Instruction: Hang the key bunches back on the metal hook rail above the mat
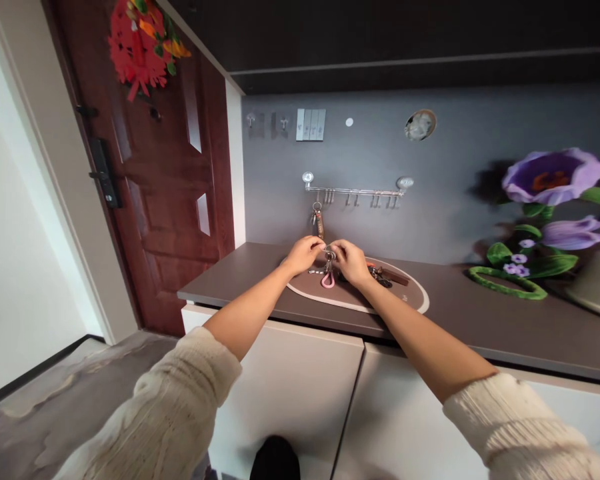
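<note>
Both hands meet above an oval mat on the counter. My left hand pinches one side of a key ring. On its other side, my right hand also has its fingers closed on the ring. Metal keys and a pink loop dangle from it. Beside my right hand, a small pile of dark keys and other items lies on the mat. Another bunch of keys with a brown fob hangs from the hook rail, just above my hands.
A dark counter runs above white cabinet doors. Purple fabric flowers stand at the right, beside a pale rounded object. A switch panel is on the grey wall. A dark red door stands at the left.
</note>
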### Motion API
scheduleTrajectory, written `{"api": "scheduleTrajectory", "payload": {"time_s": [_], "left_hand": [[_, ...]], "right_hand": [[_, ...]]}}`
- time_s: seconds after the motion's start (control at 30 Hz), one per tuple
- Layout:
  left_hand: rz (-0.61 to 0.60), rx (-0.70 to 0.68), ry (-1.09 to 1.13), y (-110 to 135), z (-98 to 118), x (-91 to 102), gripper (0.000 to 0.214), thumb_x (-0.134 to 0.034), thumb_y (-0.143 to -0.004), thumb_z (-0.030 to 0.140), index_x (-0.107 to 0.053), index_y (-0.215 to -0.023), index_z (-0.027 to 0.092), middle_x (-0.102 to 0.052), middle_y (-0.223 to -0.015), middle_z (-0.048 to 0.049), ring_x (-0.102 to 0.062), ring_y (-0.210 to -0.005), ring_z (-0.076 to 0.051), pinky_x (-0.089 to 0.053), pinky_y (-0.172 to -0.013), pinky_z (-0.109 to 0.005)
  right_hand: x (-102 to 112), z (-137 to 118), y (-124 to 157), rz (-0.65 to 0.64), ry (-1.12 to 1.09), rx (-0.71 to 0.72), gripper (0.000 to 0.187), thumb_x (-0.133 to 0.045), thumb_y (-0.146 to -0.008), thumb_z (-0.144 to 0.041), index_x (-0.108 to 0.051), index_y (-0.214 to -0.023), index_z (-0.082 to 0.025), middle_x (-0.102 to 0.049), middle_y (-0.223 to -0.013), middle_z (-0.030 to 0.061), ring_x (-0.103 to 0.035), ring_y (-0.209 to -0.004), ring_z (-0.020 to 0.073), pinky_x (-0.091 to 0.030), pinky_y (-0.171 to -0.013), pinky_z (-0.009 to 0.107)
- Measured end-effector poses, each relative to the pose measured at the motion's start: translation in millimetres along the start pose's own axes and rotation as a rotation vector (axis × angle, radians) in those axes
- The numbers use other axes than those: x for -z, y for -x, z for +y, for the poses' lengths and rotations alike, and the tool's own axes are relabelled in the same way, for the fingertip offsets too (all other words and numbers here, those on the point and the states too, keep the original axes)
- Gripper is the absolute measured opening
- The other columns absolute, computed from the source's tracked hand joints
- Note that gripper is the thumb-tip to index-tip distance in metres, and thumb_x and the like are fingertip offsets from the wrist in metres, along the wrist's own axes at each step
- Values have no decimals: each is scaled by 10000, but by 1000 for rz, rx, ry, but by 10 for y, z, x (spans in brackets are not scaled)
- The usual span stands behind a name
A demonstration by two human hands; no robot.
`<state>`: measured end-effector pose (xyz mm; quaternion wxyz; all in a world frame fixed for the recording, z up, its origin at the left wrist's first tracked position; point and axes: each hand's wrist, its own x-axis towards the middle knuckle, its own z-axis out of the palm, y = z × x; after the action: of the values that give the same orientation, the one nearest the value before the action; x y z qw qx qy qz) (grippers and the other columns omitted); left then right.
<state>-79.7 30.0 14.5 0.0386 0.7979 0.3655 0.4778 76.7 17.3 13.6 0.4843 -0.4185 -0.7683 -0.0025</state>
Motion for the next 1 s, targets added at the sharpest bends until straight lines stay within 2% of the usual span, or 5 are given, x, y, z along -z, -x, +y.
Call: {"api": "scheduleTrajectory", "payload": {"time_s": [0.27,0.43,0.63,0.73,1.0], "left_hand": [[-30,21,-27,-21,11,-12,172,-430,-809,226,-576,-746,158,-615,-781,-26,-529,-753,-136,-413,-736,-269],[7,83,-5,-29,23,-22,180,-408,-813,209,-567,-751,154,-603,-772,-22,-519,-752,-132,-403,-737,-263],[79,104,67,-31,27,-41,157,-421,-807,193,-550,-727,155,-586,-747,-12,-507,-733,-121,-395,-728,-247],[114,126,98,-30,35,-49,146,-433,-804,187,-545,-717,154,-584,-745,-11,-507,-724,-118,-397,-719,-243],[275,156,-2,-39,-10,-52,189,-387,-847,219,-553,-779,159,-588,-812,-37,-513,-791,-138,-392,-739,-258]], "right_hand": [[-15,-62,14,-35,-30,30,240,-382,-820,-322,-573,-777,-184,-635,-791,61,-565,-747,172,-418,-713,283],[-57,-29,9,-33,-170,-80,241,-437,-784,-376,-563,-808,-171,-617,-759,44,-548,-665,150,-424,-663,278],[-119,31,-15,-58,-435,-221,294,-521,-718,-451,-547,-756,-161,-558,-642,1,-499,-580,119,-408,-579,252],[-111,10,-30,-59,-543,-267,327,-572,-667,-476,-562,-729,-155,-549,-620,-7,-486,-574,112,-407,-585,254],[-59,-30,-251,22,-443,-225,272,-568,-654,-415,-609,-696,-150,-598,-662,11,-507,-634,125,-394,-659,270]]}}
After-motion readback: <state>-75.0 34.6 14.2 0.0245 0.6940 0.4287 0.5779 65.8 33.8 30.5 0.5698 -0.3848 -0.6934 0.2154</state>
